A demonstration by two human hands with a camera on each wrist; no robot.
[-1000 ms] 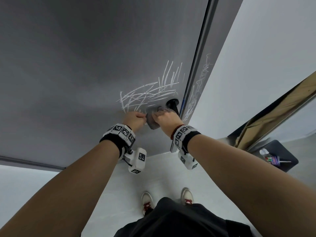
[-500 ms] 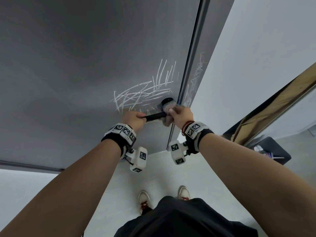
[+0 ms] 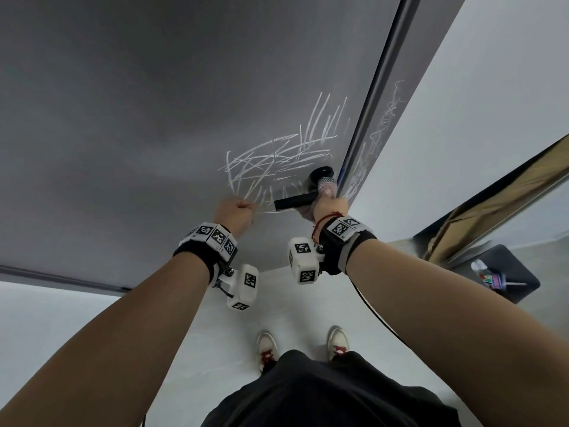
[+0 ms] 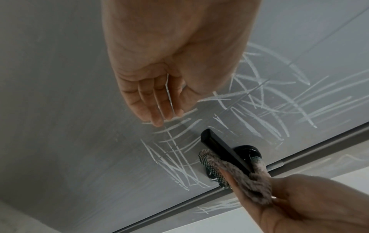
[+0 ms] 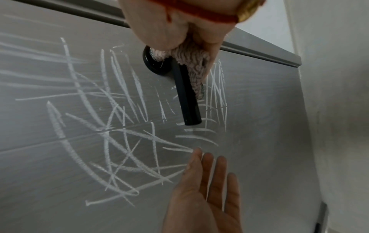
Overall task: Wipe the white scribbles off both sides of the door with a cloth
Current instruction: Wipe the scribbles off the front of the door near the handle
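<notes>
The door is showing a matt grey face with a faint brushed, wood-like grain and a thin horizontal seam, clearest in the right wrist view. The white scribbles are reading as dry, chalky, rough-edged strokes. At 3 o'clock from the scribbles, the lever handle is presenting smooth black metal or plastic; which one cannot be told. Its round base is looking glossy, with small highlights. The cloth is appearing as soft, looped, pinkish-grey terry with a dark mesh backing. The door edge strip is showing a smooth, satin, darker finish.
</notes>
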